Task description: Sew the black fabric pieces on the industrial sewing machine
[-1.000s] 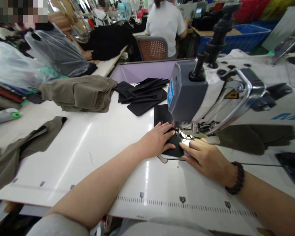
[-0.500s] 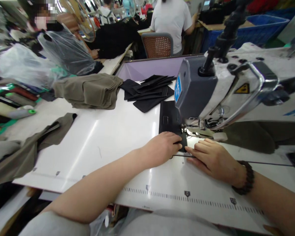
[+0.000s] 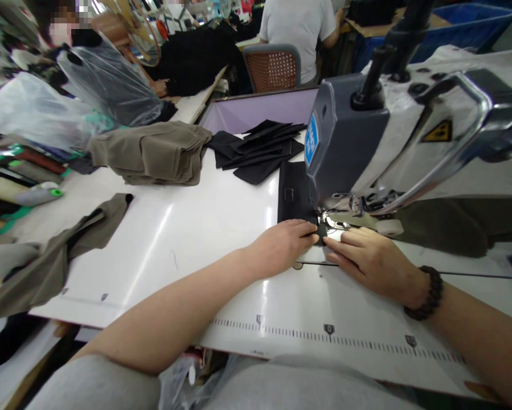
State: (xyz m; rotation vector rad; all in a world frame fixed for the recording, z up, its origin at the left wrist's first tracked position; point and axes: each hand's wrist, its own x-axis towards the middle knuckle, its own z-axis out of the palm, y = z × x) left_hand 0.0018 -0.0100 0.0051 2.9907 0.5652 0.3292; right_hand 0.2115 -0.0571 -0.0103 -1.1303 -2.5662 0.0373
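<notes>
Glossy tabletop (image 3: 221, 219) beneath smooth black fabric (image 3: 296, 193).

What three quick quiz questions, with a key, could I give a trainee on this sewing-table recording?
1. Which wrist wears the dark bracelet?

2. True or false: the left hand rests on the black piece beside the head of the sewing machine.

3. What colour is the folded stack next to the black pile? A) purple B) olive-brown C) red

Key: 1. The wrist of the right hand. 2. True. 3. B.
</notes>
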